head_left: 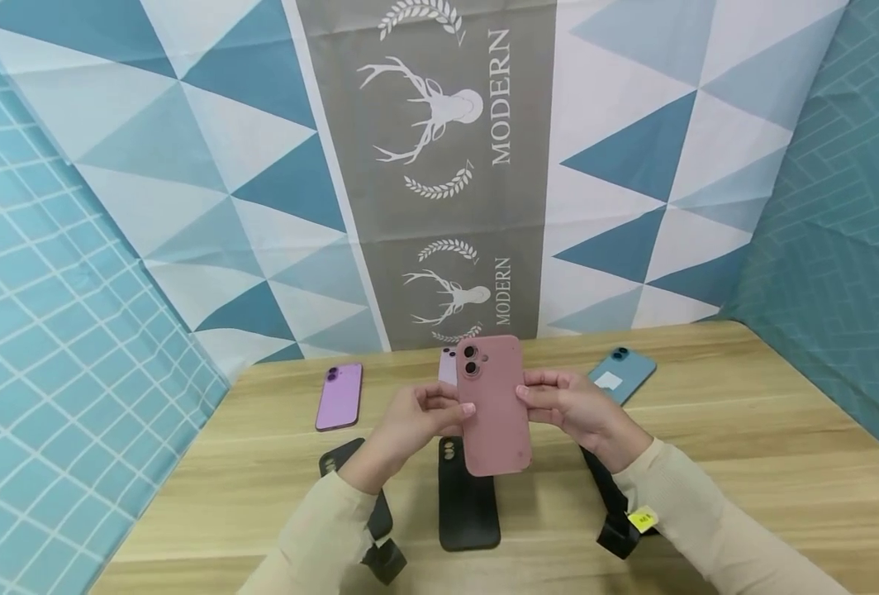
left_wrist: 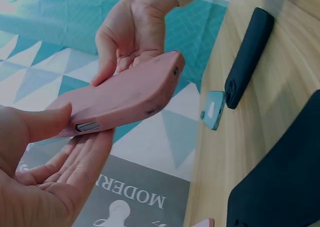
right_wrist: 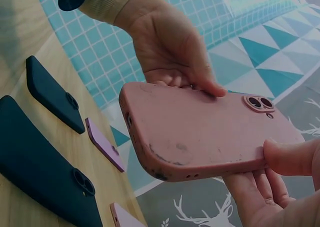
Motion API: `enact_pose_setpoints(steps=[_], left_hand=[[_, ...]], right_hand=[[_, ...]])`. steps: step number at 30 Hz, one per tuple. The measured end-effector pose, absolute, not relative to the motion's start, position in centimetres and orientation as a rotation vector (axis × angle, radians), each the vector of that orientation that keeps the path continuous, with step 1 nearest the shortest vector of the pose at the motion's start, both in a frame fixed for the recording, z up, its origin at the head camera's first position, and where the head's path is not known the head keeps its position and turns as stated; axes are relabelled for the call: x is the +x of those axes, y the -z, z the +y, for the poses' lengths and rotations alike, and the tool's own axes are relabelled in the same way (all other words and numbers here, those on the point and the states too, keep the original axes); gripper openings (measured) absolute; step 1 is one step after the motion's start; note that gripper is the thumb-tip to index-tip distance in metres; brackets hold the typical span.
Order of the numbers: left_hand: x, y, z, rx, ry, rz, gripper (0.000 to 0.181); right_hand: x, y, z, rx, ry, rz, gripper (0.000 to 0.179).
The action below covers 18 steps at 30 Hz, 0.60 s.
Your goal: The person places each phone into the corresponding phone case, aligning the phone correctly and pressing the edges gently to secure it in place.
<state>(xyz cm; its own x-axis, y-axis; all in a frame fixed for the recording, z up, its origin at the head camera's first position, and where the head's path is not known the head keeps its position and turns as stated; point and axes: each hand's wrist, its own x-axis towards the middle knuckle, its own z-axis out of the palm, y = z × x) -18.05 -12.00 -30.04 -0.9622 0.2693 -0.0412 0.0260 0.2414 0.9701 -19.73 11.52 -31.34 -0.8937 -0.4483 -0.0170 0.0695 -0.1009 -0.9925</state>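
Note:
A phone in a pink case (head_left: 495, 426) is held upright between both hands above the table, its back and two camera lenses facing me. My left hand (head_left: 420, 426) pinches its left edge, thumb on the back. The right hand (head_left: 577, 413) grips the opposite edge with thumb and fingers. Dark scuffs mark the case corners in the right wrist view, and a side cutout shows in the left wrist view. Below the hands lies a black phone case (head_left: 469, 512). Behind the pink-cased phone, a pale pink phone (head_left: 448, 368) is mostly hidden.
On the wooden table (head_left: 261, 487), a purple phone (head_left: 339, 398) lies at back left and a blue phone (head_left: 636, 376) at back right. Another black case (head_left: 344, 454) sits partly under the left arm; a third black case (right_wrist: 5, 157) shows in the right wrist view. Patterned cloth (head_left: 261, 165) hangs behind.

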Motion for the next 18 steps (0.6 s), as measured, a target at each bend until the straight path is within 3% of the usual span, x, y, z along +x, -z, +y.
enact_pose_setpoints(steps=[4,13,18], left_hand=[[-18.13,29.69,-12.14,0.27,-1.863,2.321,0.022],[-17.76,29.77,-12.31,0.274,-1.948,2.299,0.013],[-17.58,29.87,-12.13,0.302,-1.901,2.307,0.016]], right_hand=[[-19.69,31.19,11.35,-0.428,2.06,1.811,0.025],[-19.98,30.62,10.94,-0.461,1.991,1.817,0.057],[-19.76,30.38,10.77,-0.45,2.01,1.875,0.048]])
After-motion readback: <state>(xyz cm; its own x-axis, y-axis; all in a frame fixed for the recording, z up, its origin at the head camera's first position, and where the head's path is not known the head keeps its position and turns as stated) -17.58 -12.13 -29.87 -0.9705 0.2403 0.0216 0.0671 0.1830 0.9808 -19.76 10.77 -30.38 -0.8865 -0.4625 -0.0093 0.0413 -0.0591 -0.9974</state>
